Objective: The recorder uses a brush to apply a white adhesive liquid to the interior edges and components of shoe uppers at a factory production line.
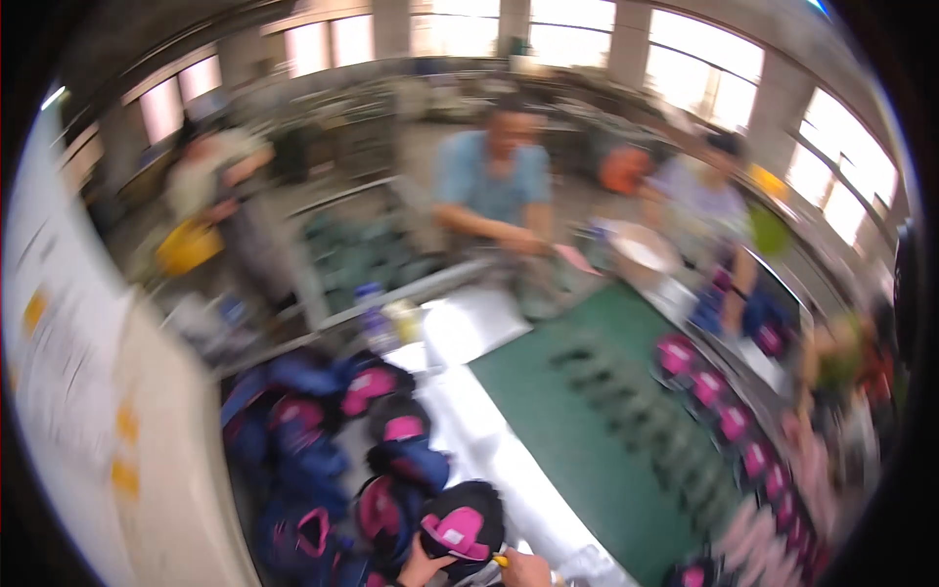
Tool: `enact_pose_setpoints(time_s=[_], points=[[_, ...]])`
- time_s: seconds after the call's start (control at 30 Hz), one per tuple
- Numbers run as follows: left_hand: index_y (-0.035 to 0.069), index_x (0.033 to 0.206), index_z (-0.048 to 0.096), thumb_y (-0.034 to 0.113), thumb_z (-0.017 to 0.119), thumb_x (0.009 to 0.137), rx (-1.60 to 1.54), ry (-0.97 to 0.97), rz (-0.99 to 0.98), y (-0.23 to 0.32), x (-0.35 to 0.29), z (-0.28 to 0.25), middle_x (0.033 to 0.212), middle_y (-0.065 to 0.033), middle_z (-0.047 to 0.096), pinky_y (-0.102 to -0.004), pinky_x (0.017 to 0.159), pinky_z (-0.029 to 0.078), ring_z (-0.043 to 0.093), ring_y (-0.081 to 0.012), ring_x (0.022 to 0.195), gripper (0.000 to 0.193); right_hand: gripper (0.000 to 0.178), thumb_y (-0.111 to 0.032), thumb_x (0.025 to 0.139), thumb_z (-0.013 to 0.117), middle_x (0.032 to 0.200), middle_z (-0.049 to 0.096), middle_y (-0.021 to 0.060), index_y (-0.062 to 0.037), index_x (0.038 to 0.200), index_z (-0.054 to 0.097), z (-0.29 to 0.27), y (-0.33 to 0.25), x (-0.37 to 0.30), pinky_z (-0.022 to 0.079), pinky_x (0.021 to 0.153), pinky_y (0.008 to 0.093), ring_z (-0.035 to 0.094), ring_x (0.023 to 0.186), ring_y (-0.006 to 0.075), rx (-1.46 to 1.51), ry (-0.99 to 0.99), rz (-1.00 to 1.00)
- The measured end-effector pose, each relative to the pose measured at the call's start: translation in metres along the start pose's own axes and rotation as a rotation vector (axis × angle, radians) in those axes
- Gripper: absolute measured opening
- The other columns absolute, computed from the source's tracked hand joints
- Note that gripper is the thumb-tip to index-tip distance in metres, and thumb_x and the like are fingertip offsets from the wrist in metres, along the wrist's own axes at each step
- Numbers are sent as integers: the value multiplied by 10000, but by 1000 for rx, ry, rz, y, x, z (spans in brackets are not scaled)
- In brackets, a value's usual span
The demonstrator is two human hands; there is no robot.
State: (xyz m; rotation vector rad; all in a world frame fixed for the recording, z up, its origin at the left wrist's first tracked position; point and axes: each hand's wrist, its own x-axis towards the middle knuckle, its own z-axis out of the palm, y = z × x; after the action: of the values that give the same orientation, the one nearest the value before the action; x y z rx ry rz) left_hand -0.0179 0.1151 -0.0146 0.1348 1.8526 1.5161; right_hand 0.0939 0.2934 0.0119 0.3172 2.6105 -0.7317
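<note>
Close to me, at the near side, the left hand [423, 565] pinches the near left rim of a black-and-pink piece [465, 526], thumb over its edge. The right hand [528, 569] is curled around a small yellow object [502, 561] just beside that piece; through the blur I cannot tell if they touch. Navy-and-pink pieces [303, 455] lie heaped to the left. To the right, past a white strip [509, 470], a green surface [528, 401] bears dark pieces [636, 428]. A blue-shirted person [465, 181] works at the far end.
</note>
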Motion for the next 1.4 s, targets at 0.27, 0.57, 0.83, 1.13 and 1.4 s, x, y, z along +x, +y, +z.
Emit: enact_pose_setpoints(time_s=[0.27, 0.57, 0.83, 1.13, 1.4], points=[[107, 1434, 253, 100, 745, 765, -418, 7, -212, 28, -34, -15, 990, -67, 554, -264, 477, 429, 520, -133, 665, 831, 191, -204, 820, 605, 888, 626, 137, -98, 976, 637, -26, -94, 16, 501, 674, 477, 615, 804, 366, 31, -128, -190], [32, 1462, 239, 11, 690, 803, -470, -44, -208, 38, -13, -11, 1357, -98, 446, -313, 962, 446, 471, -171, 1179, 799, 225, -200, 826, 636, 990, 606, 128, -101, 1027, 651, -83, -86, 46, 497, 731, 458, 592, 884, 366, 188, -53, 109], [-6, 1305, 448, 75, 675, 854, -499, -246, -373, 49, -4, -26, 1058, -61, 615, -301, 798, 509, 589, -143, 936, 512, 191, -254, 818, 648, 997, 572, 108, -88, 908, 675, -90, -85, 55, 487, 755, 421, 537, 915, 344, 131, -151, 38], [61, 1168, 526, 137, 497, 923, -368, -133, -490, 50, -11, -4, 886, -69, 627, -296, 634, 527, 622, -167, 771, 259, 260, -305, 813, 644, 937, 622, 117, -52, 763, 681, -48, -67, 20, 486, 757, 410, 552, 922, 315, 147, -33, 46], [58, 1174, 512, 153, 476, 925, 3, -95, -670, -13, 7, 40, 902, -94, 612, -290, 616, 526, 611, -179, 739, 269, 220, -193, 771, 626, 1037, 617, 139, -17, 898, 661, 83, 7, 16, 548, 720, 428, 606, 975, 312, 143, 167, 224]])
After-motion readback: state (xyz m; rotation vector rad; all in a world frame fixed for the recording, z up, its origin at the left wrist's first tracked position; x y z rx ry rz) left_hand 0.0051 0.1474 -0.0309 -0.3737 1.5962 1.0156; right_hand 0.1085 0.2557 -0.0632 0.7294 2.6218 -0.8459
